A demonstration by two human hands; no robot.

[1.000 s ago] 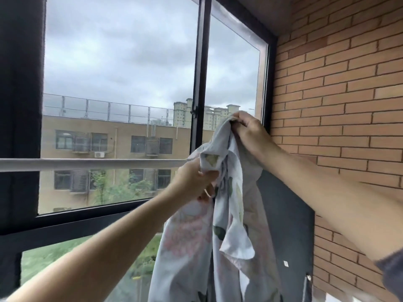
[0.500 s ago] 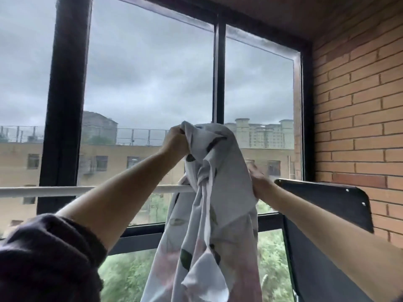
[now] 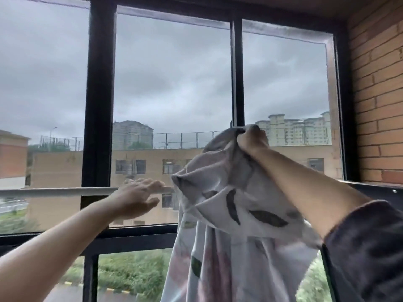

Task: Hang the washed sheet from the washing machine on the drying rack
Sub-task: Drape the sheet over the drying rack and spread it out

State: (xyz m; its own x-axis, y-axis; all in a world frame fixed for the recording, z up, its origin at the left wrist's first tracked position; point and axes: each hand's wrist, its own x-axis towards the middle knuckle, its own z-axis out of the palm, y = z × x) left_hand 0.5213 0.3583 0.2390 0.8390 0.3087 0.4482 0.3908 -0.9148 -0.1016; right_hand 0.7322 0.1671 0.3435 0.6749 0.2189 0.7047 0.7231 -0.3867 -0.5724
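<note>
A pale floral sheet (image 3: 220, 232) with dark leaf prints hangs bunched over the right part of a white drying-rack bar (image 3: 56, 191) that runs across the window. My right hand (image 3: 253, 141) grips a raised fold of the sheet well above the bar. My left hand (image 3: 136, 198) hovers at the bar just left of the sheet, fingers spread and holding nothing. The bar's right part is hidden behind the cloth.
A black-framed window (image 3: 99, 105) fills the view behind the bar. A brick wall (image 3: 377, 105) closes the right side. A dark panel (image 3: 379, 190) sits below the wall, behind my right arm.
My left hand has let go of the sheet and dropped to the bar, left of the cloth. My right hand has taken the top fold and lifted it.
</note>
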